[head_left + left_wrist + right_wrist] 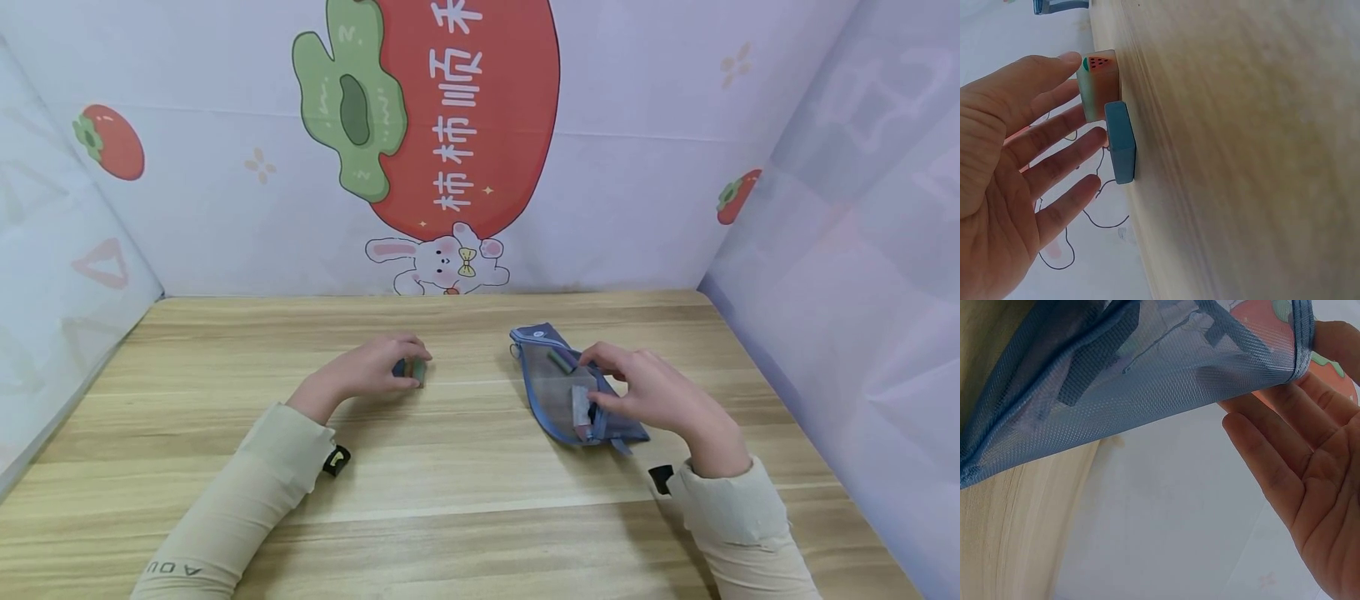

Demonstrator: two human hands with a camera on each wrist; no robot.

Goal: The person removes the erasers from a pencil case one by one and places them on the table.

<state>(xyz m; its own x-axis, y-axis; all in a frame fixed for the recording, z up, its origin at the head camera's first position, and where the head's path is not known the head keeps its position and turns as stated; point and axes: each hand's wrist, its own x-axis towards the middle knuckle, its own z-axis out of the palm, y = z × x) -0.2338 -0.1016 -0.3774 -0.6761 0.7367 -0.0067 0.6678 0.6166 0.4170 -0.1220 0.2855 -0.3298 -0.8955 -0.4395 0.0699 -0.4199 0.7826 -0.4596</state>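
We see left hand (pixel 367 371) fingers spread over two erasers (pixel 1110 119) on the surface at 9 o'clock of pouch (pixel 558 387). Right hand (pixel 652 392) pinches pouch edge. Some pieces already inside; these two still out.

Readable text was pretty thin on the ground here

The big red persimmon picture (pixel 468 117) on the back wall at 12 o'clock carried white Chinese characters running down it, "柿柿顺" clear enough, the top one cut off. The left sleeve (pixel 225 521) at 7 o'clock had "AOU" upside down near the frame edge. The pouch's (pixel 558 383) little round logo was too small to read.
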